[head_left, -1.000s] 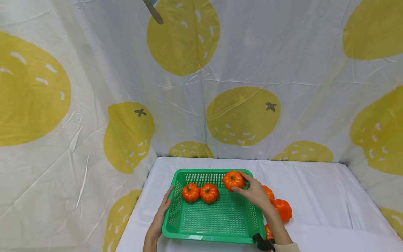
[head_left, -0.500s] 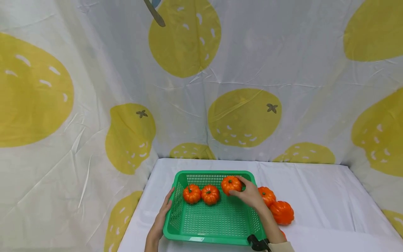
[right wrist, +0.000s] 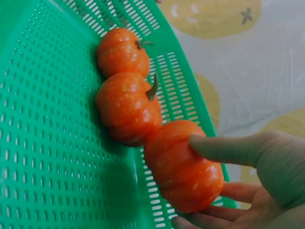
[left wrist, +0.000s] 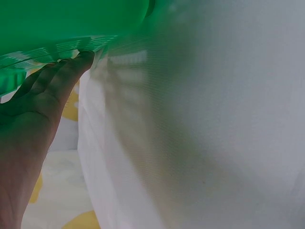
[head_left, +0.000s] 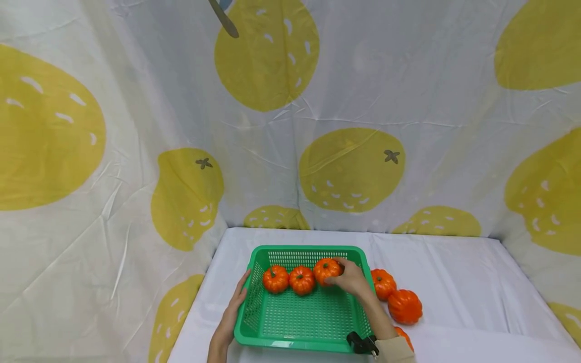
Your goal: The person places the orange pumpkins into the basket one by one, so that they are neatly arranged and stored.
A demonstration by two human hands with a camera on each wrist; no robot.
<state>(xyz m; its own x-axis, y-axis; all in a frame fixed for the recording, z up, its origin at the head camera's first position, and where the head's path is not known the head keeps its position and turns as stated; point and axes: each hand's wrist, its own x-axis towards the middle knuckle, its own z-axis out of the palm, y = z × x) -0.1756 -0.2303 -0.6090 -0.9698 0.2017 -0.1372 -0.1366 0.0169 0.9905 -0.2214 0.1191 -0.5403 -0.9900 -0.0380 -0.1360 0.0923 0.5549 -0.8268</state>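
Observation:
A green plastic basket [head_left: 308, 344] with perforated walls stands on the white-covered table. My right hand [head_left: 353, 278] grips a small orange pumpkin [head_left: 327, 272] inside it, near the back wall. In the right wrist view the thumb lies across this pumpkin [right wrist: 183, 167] and the fingers curve beneath. Close beside it sit a middle pumpkin [head_left: 301, 281] and a left pumpkin [head_left: 275, 279], making a row. My left hand [head_left: 230, 313] rests along the basket's left side; in the left wrist view its straight fingers [left wrist: 62, 78] lie against the basket wall.
Outside the basket on the right lie more orange pumpkins: one [head_left: 383, 284] by the rim, a larger-looking one [head_left: 405, 306] in front of it, and another [head_left: 404, 338] partly behind the right forearm. A fruit-print curtain [head_left: 272, 166] hangs behind the table [head_left: 458, 282].
My right hand has moved left and slightly down with its pumpkin, bringing it up beside the middle one. The left hand stays at the basket's side.

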